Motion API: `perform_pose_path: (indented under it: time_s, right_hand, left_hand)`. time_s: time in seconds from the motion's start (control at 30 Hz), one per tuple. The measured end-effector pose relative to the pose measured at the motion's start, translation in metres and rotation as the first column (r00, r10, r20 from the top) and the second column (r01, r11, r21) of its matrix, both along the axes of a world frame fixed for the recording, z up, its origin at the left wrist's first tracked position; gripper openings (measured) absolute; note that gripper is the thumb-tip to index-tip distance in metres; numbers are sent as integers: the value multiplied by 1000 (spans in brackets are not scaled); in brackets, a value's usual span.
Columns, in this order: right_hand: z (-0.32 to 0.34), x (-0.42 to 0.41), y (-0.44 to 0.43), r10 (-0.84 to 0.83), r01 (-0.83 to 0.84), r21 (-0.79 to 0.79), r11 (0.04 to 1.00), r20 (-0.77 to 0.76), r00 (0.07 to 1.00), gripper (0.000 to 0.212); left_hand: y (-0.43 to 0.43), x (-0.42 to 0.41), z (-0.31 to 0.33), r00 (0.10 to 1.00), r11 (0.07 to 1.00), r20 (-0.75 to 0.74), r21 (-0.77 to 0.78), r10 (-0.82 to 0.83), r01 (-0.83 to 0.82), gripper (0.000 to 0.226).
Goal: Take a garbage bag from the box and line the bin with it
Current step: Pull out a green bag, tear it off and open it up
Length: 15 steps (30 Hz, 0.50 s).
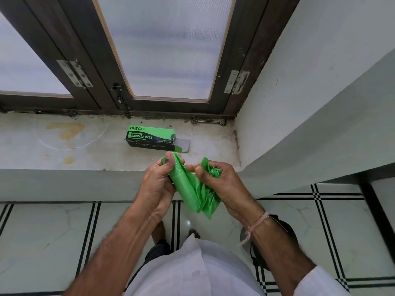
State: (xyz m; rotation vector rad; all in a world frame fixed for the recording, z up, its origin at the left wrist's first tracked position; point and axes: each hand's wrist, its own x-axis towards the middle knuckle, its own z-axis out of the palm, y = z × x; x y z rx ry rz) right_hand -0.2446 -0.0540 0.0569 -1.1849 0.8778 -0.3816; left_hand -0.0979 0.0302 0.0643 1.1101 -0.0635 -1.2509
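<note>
left grip point(159, 184) clamps bag roll point(185, 189) | right grip point(222, 184) pinches loose bag point(210, 201) | risk: thin film tears off-perforation | bin point(277, 238) below right grip

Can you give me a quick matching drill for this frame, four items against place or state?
Items:
1. box
2. green bag roll
3. bin
4. left hand

States:
A. on the floor, mostly hidden behind the right forearm
B. gripping the rolled part
C. on the sill, end flap open
D. held in both hands, partly unrolled

Pairs: 1-C, 2-D, 3-A, 4-B
</note>
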Motion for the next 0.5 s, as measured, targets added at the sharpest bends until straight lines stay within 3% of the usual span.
perform_pose_path:
  time_s: [0.2, 0.5]
  right_hand:
    - [-2, 10, 3, -32, 24, -96, 995, -80, 996, 6]
    - [-4, 32, 15, -274, 274, 29, 961, -19, 962, 10]
  left_hand:
    - [2, 13, -1, 999, 1000, -34, 11, 9, -9, 32]
    - [3, 45, -6, 981, 998, -185, -15, 63, -66, 23]
